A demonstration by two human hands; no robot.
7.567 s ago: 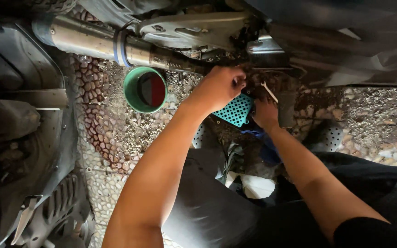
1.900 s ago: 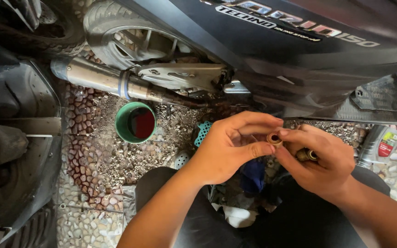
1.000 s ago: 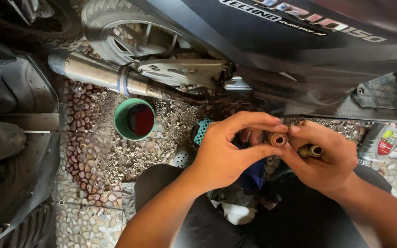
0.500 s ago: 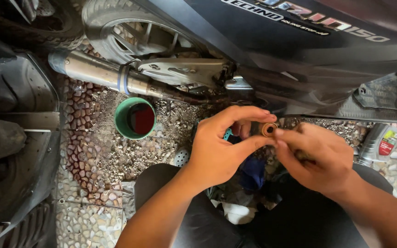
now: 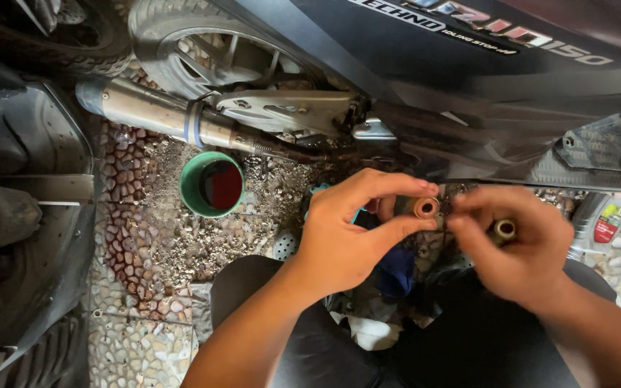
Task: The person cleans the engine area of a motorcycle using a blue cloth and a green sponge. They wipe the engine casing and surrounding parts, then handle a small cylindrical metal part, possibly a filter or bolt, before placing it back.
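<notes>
The left hand (image 5: 343, 241) is pinching a small brown cylindrical roller (image 5: 423, 208) between thumb and fingertips, end turned up for viewing; the right hand (image 5: 522, 248) is closing around a second brown roller (image 5: 504, 229), above the pebbled floor (image 5: 152, 251) beside the black scooter (image 5: 468, 79).

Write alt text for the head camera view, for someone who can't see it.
Left hand pinches a small brown hollow roller; right hand holds a similar roller. Behind them sit a dark scooter's chrome exhaust pipe and a green round tub on pebbled ground.

Both forearms reach forward, left hand (image 5: 350, 233) pinching, right hand (image 5: 519, 248) curled shut.
</notes>
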